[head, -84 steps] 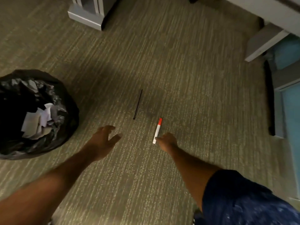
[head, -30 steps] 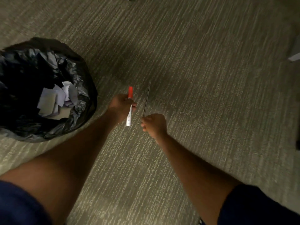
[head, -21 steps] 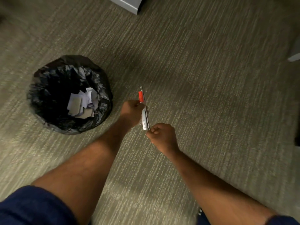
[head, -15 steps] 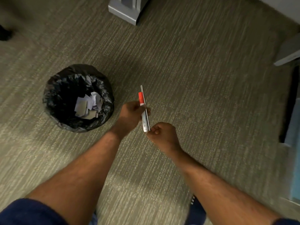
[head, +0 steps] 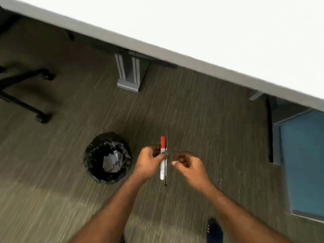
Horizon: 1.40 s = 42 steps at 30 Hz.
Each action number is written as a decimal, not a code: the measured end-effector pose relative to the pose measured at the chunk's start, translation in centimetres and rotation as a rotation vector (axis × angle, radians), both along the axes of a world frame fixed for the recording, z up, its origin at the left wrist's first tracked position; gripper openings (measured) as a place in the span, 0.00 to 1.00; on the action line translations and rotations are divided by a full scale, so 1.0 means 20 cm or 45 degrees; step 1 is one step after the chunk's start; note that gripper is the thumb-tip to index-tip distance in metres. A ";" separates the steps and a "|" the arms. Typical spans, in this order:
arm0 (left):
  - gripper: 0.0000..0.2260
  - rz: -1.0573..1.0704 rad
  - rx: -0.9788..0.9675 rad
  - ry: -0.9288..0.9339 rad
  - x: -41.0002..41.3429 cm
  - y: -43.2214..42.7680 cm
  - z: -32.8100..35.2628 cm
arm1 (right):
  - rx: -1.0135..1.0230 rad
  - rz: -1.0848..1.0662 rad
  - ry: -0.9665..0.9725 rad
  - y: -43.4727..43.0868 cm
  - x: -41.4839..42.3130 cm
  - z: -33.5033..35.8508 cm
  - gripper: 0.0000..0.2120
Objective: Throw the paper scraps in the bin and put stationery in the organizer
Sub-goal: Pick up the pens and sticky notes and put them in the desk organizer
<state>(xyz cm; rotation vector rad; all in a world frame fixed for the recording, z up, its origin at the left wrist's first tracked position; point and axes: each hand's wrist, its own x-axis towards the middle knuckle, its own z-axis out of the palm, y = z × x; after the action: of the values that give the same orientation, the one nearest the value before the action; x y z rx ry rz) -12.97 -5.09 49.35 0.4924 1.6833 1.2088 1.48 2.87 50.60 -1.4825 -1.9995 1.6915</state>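
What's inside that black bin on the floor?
White paper scraps lie inside the bin. Anything under the scraps is covered, and the bottom is too dark to see.

- The desk (head: pixel 192 58) is cut off at the top and right.
- The chair base (head: pixel 21 95) is cut by the left edge.
- The paper scraps (head: pixel 112 161) in the bin (head: pixel 91 155) are too blurred to count.
- The left hand (head: pixel 149 163) hides the middle of the marker (head: pixel 163 142).
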 end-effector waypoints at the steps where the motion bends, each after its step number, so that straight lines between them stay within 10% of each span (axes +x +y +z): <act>1: 0.03 -0.002 0.019 -0.003 -0.02 0.00 0.10 | -0.004 -0.074 0.051 0.03 -0.05 0.11 0.05; 17: 0.05 -0.184 0.191 0.097 -0.25 -0.12 1.41 | -0.076 -0.176 0.323 -0.03 -0.48 1.45 0.08; 42: 0.07 0.128 0.060 0.238 -0.52 0.50 1.84 | 0.050 0.136 0.353 0.72 -0.85 1.78 0.12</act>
<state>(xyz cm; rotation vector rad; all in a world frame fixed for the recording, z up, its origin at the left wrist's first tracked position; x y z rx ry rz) -23.42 4.93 86.07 0.5699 1.8599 1.3113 -15.53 17.21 86.30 -1.0768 -1.9783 1.7742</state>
